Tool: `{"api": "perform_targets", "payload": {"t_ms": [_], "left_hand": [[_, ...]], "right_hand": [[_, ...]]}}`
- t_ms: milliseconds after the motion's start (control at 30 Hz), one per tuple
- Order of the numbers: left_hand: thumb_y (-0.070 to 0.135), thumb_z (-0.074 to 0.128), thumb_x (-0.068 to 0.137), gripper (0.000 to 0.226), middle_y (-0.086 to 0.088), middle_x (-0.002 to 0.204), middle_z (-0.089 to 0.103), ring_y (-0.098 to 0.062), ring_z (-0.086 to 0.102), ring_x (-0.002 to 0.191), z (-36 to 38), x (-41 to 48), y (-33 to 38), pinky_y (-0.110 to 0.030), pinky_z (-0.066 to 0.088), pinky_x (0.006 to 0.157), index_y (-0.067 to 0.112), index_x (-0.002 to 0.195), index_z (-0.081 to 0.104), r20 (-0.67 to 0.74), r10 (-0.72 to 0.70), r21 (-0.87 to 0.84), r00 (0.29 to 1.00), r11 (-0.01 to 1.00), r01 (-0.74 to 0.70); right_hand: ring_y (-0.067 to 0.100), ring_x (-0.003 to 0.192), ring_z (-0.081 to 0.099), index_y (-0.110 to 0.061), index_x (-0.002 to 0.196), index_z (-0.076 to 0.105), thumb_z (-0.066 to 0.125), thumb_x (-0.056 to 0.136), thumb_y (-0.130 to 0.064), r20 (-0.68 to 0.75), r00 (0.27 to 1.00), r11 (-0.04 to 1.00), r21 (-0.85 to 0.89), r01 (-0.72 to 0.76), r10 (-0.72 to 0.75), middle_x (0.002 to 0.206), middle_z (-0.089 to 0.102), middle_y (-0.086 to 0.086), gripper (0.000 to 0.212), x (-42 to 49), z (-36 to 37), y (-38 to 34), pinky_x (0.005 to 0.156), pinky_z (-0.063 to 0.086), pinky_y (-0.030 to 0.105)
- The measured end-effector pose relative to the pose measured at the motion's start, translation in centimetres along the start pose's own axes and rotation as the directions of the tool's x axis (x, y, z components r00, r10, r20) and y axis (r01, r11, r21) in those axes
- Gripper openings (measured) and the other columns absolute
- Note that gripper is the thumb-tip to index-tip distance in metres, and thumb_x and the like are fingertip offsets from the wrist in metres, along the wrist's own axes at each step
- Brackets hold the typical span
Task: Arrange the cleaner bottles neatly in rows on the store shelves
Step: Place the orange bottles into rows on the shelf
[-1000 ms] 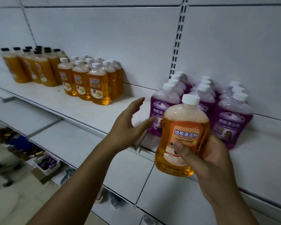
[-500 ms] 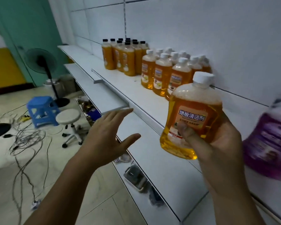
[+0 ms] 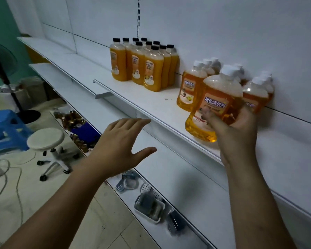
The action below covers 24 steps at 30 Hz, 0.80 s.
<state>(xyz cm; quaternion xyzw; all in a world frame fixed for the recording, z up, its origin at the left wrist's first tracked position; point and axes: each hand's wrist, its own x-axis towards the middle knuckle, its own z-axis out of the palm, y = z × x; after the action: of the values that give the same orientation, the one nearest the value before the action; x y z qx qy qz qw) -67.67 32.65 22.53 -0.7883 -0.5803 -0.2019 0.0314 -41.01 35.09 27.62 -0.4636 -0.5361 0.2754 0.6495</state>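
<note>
My right hand [image 3: 239, 130] grips an orange cleaner bottle [image 3: 217, 97] with a white cap, holding it tilted just above the front of the white upper shelf [image 3: 151, 105]. Right behind it stand several matching white-capped orange bottles [image 3: 188, 87] in rows against the back wall. Farther left on the same shelf is a group of taller black-capped orange bottles [image 3: 144, 65]. My left hand [image 3: 122, 146] hovers open in front of the shelf edge, fingers spread, holding nothing.
A lower white shelf [image 3: 196, 186] juts out beneath. On the floor are a white rolling stool [image 3: 47, 141], a blue plastic stool [image 3: 4, 130], a standing fan [image 3: 0, 69], loose cables [image 3: 0, 175] and small trays of goods [image 3: 149, 207].
The view swung left, past the purple bottles. My right hand carried the orange bottle up to the white-capped orange group. My left hand stayed open and dropped lower.
</note>
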Motion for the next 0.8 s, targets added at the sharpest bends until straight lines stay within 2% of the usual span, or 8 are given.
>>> {"api": "perform_targets", "payload": {"t_ms": [100,267,467,500,600,633,733,800], "left_hand": [[0.086,0.035,0.092,0.086,0.008,0.162,0.044,-0.019,0.040,0.149,0.6,2.8,-2.4,-0.044,0.030,0.123,0.036,0.162,0.029,0.014,0.047,-0.020,0.999,0.999,-0.047],[0.085,0.037,0.092,0.082,0.009,0.159,0.048,-0.017,0.042,0.148,2.1,8.3,-4.9,-0.043,0.031,0.123,0.036,0.158,0.036,-0.011,0.089,-0.072,0.996,0.993,-0.090],[0.083,0.040,0.092,0.079,0.009,0.161,0.046,-0.018,0.041,0.148,3.5,14.5,-6.5,-0.044,0.032,0.122,0.037,0.157,0.040,0.027,0.089,-0.142,0.996,0.986,-0.085],[0.082,0.040,0.092,0.078,0.009,0.161,0.046,-0.018,0.042,0.148,3.6,15.3,-6.9,-0.044,0.032,0.122,0.037,0.156,0.041,0.032,0.098,-0.144,0.995,0.985,-0.092],[0.080,0.036,0.093,0.075,0.008,0.157,0.050,-0.019,0.045,0.145,3.8,17.6,-8.1,-0.043,0.035,0.119,0.036,0.154,0.044,0.028,0.137,-0.183,0.990,0.975,-0.129],[0.080,0.033,0.093,0.075,0.007,0.156,0.052,-0.019,0.046,0.143,3.8,18.4,-8.4,-0.044,0.036,0.119,0.036,0.153,0.046,0.024,0.154,-0.202,0.988,0.968,-0.146],[0.080,0.028,0.095,0.074,0.007,0.150,0.056,-0.019,0.050,0.138,4.0,20.5,-9.4,-0.046,0.042,0.114,0.036,0.149,0.051,-0.005,0.241,-0.238,0.971,0.942,-0.235],[0.078,0.029,0.096,0.071,0.007,0.148,0.058,-0.018,0.052,0.134,4.4,21.8,-10.0,-0.045,0.044,0.110,0.036,0.146,0.054,-0.001,0.302,-0.241,0.953,0.925,-0.294]], "right_hand": [[0.016,0.110,0.074,-0.022,0.126,0.067,0.090,0.075,-0.037,-0.032,0.999,0.998,-0.056,0.009,-0.010,0.117,0.077,-0.004,0.059,1.7,2.8,0.9,0.097,0.060,0.050],[0.013,0.112,0.073,-0.024,0.132,0.063,0.089,0.082,-0.031,-0.041,0.999,0.994,-0.108,-0.023,0.019,0.121,0.075,-0.005,0.058,4.5,6.0,3.2,0.097,0.061,0.047],[0.012,0.120,0.069,-0.029,0.143,0.056,0.088,0.083,-0.035,-0.035,0.998,0.992,-0.115,-0.059,0.055,0.132,0.070,-0.006,0.068,6.4,8.8,6.1,0.100,0.060,0.045],[0.009,0.120,0.067,-0.030,0.144,0.055,0.087,0.083,-0.035,-0.029,0.998,0.990,-0.126,-0.062,0.059,0.133,0.069,-0.008,0.069,6.5,9.3,6.4,0.100,0.060,0.041],[-0.003,0.120,0.063,-0.032,0.147,0.051,0.085,0.084,-0.036,-0.012,0.999,0.981,-0.187,-0.054,0.053,0.136,0.065,-0.016,0.072,6.8,10.1,6.3,0.093,0.055,0.013],[-0.005,0.120,0.061,-0.033,0.148,0.049,0.084,0.084,-0.036,-0.007,0.998,0.975,-0.216,-0.056,0.056,0.137,0.063,-0.018,0.073,6.8,10.1,6.2,0.090,0.052,0.008],[-0.004,0.124,0.059,-0.036,0.148,0.047,0.085,0.083,-0.036,0.003,0.997,0.949,-0.307,-0.077,0.082,0.138,0.061,-0.021,0.076,6.4,9.6,5.9,0.096,0.050,0.014],[-0.008,0.119,0.061,-0.043,0.138,0.051,0.086,0.082,-0.033,-0.021,0.995,0.926,-0.364,-0.102,0.101,0.128,0.065,-0.028,0.066,5.7,9.4,5.9,0.090,0.052,0.010]]}}
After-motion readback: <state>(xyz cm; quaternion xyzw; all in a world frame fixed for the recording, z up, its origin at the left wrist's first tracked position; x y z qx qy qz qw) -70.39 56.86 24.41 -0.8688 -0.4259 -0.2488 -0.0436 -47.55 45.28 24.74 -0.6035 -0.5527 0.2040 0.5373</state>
